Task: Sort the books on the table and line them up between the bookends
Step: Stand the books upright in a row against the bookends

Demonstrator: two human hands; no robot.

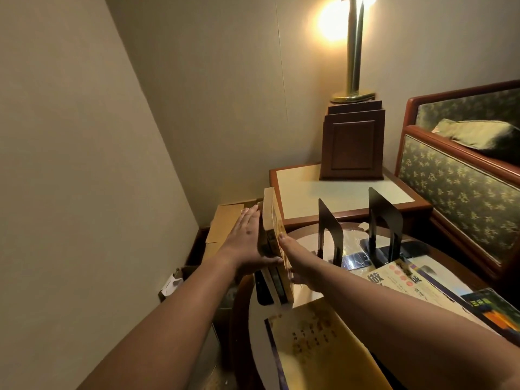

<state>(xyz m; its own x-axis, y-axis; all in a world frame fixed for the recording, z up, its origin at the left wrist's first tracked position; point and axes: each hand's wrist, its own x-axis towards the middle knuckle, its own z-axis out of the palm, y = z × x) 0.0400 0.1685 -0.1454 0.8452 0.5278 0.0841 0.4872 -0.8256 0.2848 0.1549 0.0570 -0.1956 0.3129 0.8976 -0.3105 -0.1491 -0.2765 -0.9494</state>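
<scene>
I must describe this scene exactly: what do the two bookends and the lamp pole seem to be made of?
Bookends: probably thin sheet metal, painted black, judging by the flat bent plates with a cut-out tongue. Lamp pole: looks like polished brass, golden with bright reflections.

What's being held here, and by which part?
A small upright stack of books, pressed between both flat hands: left hand on its left outer cover, right hand on its right cover.

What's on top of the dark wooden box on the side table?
A lit brass lamp stands on the dark wooden box, its round base on the top. The top under the base is covered.
</scene>
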